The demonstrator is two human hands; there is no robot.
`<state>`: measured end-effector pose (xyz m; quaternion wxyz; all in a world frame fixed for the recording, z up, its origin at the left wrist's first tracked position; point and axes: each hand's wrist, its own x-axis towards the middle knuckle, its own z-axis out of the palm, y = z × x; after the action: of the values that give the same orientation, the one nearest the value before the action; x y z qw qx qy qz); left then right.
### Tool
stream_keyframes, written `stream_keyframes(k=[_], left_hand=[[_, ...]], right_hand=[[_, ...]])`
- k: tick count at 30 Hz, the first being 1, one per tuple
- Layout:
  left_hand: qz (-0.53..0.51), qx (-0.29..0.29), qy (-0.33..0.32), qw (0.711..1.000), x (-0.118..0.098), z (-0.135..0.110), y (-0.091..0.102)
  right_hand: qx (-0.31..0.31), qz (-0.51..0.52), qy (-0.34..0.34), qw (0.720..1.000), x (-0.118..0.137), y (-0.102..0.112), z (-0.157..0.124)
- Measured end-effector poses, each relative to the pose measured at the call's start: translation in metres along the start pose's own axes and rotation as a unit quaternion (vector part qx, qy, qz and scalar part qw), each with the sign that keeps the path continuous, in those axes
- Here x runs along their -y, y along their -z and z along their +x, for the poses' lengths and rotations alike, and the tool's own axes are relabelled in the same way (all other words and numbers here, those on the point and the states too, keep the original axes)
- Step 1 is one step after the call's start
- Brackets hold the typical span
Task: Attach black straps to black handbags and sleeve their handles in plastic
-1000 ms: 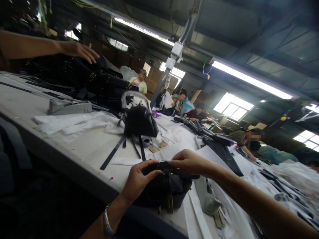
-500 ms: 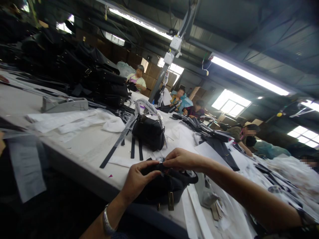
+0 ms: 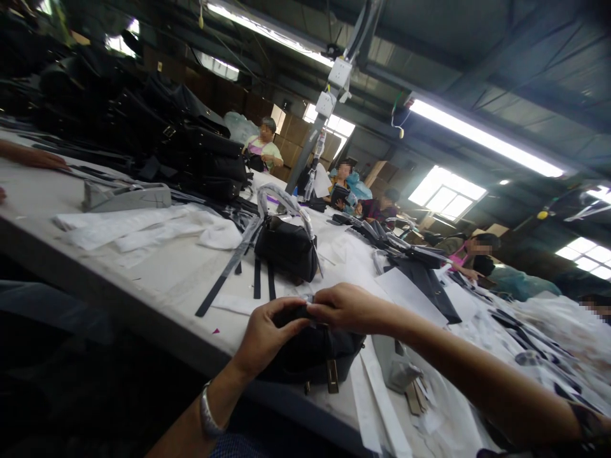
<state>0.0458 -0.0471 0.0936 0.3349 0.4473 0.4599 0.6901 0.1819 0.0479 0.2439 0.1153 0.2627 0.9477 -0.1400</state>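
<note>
A black handbag [image 3: 310, 359] with gold-coloured metal fittings lies at the table's near edge. My left hand [image 3: 270, 334], a silver bracelet on its wrist, pinches a dark part at the top of this bag. Close against it, my right hand [image 3: 341, 308] has its fingers pressed together on the same spot. The hands hide most of what they hold; a bit of clear plastic shows between them. Just beyond stands another black handbag [image 3: 286, 248], its raised handles [image 3: 286, 198] wrapped in clear plastic.
Grey tape dispensers [image 3: 128, 196] [image 3: 396, 369] stand left and right on the white table [image 3: 162, 289]. Black bags [image 3: 191, 152] are heaped at the far left. White paper strips [image 3: 382, 407] lie at the right. A co-worker's hand [image 3: 35, 156] reaches in from the left; other people work behind.
Both hands stay together at the bag's top, and the right fingers have closed in slightly. The black strap end at the bag's right no longer shows. A co-worker's hand has reached further in at left.
</note>
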Motion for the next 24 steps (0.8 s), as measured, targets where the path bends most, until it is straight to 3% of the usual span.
stream_keyframes(k=[3, 7, 11, 15, 20, 22, 24], left_hand=[[0.005, -0.011, 0.007, 1.0, 0.0, 0.0, 0.001], [0.001, 0.008, 0.003, 1.0, 0.002, -0.001, -0.005], [0.041, -0.004, -0.014, 0.999, -0.002, -0.002, 0.0], [0.13, 0.014, -0.026, 0.991, -0.017, -0.007, 0.012], [0.217, -0.047, -0.067, 0.973, -0.029, -0.018, 0.014], [0.19, -0.054, -0.044, 0.979, -0.03, -0.017, 0.015], [0.103, -0.023, 0.019, 0.994, -0.028, -0.014, 0.017]], right_hand=[[0.005, -0.022, -0.002, 1.0, -0.003, 0.007, -0.004], [-0.002, -0.044, 0.022, 0.999, -0.003, -0.001, 0.001], [-0.101, -0.143, 0.019, 0.984, 0.001, -0.016, 0.003], [-0.183, -0.168, 0.103, 0.963, 0.004, -0.025, 0.006], [-0.148, -0.174, 0.154, 0.961, 0.007, -0.025, 0.017], [-0.145, -0.171, 0.166, 0.96, 0.009, -0.021, 0.019], [-0.145, -0.172, 0.176, 0.958, 0.012, -0.016, 0.019]])
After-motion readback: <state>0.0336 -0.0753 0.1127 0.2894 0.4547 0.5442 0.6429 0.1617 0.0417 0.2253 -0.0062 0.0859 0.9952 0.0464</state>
